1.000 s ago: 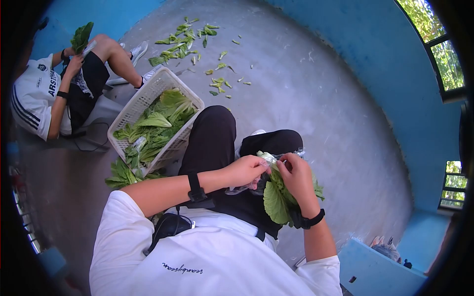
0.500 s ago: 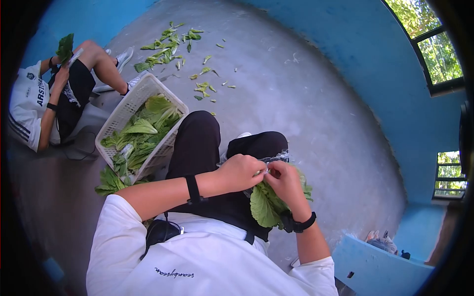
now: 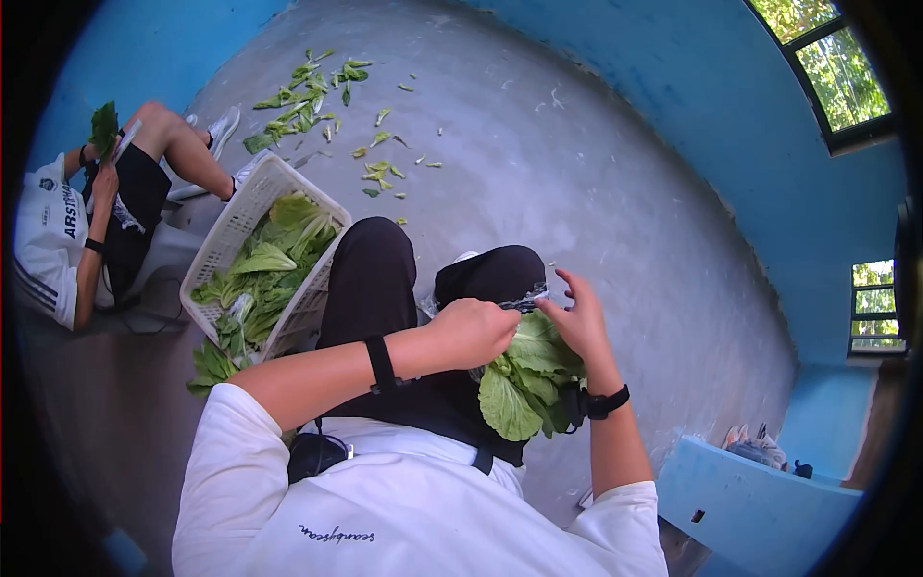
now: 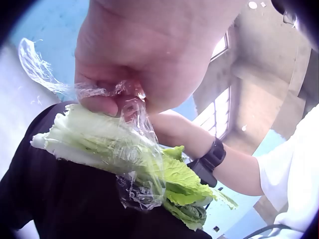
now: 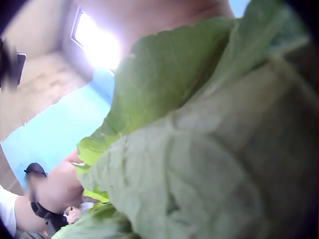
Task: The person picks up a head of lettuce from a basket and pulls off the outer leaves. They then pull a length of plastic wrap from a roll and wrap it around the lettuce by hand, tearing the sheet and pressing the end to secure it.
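Observation:
My left hand (image 3: 469,334) is curled over the stem end of a leafy green bundle (image 3: 529,377) at my lap. In the left wrist view, the curled fingers of that hand (image 4: 144,57) grip clear plastic film (image 4: 142,144), which hangs over the pale stems (image 4: 82,130); a loose strip trails to the left. My right hand (image 3: 584,325) is just right of the stem end, thumb and forefinger apart, its other fingers partly hidden. Large leaves (image 5: 174,164) fill most of the right wrist view and hide that hand's fingertips.
A white plastic basket (image 3: 199,288) of greens stands left of my legs, with more leaves (image 3: 212,367) beside it. Loose leaves (image 3: 303,101) lie on the grey floor (image 3: 577,173). At the far left a seated person (image 3: 58,240) holds greens. A blue ledge (image 3: 740,495) is at lower right.
My right hand has moved away from my left, its thumb and forefinger spreading apart. More of the bundle's leaves show between the hands. The head view has shifted slightly.

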Tool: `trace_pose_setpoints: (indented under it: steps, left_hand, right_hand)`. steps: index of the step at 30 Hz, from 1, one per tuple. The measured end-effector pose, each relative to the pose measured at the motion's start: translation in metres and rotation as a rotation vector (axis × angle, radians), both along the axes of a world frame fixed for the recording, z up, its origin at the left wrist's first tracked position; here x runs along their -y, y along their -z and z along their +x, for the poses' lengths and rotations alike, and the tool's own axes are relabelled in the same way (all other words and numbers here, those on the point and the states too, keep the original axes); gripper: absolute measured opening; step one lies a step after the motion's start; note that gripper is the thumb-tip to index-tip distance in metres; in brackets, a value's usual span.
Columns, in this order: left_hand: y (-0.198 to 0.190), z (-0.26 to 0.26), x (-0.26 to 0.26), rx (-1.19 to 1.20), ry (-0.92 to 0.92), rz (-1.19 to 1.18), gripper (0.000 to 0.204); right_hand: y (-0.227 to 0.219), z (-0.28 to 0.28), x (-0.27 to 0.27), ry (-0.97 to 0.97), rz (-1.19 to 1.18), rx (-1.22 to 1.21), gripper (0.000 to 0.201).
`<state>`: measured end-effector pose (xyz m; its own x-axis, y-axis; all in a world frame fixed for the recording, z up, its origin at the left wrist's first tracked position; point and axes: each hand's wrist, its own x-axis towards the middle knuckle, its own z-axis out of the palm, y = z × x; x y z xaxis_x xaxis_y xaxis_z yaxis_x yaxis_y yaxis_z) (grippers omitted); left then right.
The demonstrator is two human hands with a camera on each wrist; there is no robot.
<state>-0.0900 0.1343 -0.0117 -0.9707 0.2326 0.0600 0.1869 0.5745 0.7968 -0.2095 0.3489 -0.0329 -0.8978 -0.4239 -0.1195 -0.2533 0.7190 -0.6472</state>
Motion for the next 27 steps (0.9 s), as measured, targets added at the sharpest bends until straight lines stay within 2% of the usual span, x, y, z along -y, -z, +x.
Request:
trace_pose_setpoints:
  steps: [2,4,7,10,13,16,19,22,25,27]
  left_hand:
    - [-0.003,0.001,-0.001,0.005,0.016,-0.028,0.017]
    - [0.0,0.0,-0.005,0.004,0.017,-0.044,0.016]
    - [0.0,0.0,-0.006,-0.012,0.016,-0.046,0.017]
    - [0.001,0.0,-0.008,0.019,0.029,-0.066,0.017]
    - [0.002,0.0,-0.009,0.012,0.051,-0.074,0.016]
    - [0.004,0.002,-0.011,-0.021,0.065,-0.073,0.015]
    - [0.006,0.005,-0.013,-0.024,0.073,-0.084,0.015]
    - [0.004,0.013,-0.014,0.022,0.07,-0.07,0.014]
    - [0.004,0.017,-0.015,0.016,0.044,-0.004,0.014]
    - [0.004,0.023,-0.015,0.017,0.017,0.05,0.014]
  right_hand:
    - [0.004,-0.004,-0.003,-0.011,0.013,0.077,0.031]
    - [-0.015,-0.009,0.003,-0.056,0.05,0.229,0.027]
    - [-0.018,-0.02,0.002,0.002,-0.014,0.434,0.021]
    - [-0.031,-0.012,0.005,-0.103,-0.166,0.317,0.016]
    - [-0.043,-0.004,0.005,-0.099,-0.148,0.354,0.013]
    - [-0.062,0.01,0.011,-0.217,-0.157,0.15,0.011]
    - [-0.088,0.023,0.019,-0.282,-0.057,0.156,0.011]
    - [-0.085,0.026,0.007,-0.235,-0.07,0.512,0.013]
    - [-0.091,0.033,0.009,-0.065,-0.06,0.766,0.018]
    - [-0.088,0.029,0.009,-0.244,0.118,0.669,0.022]
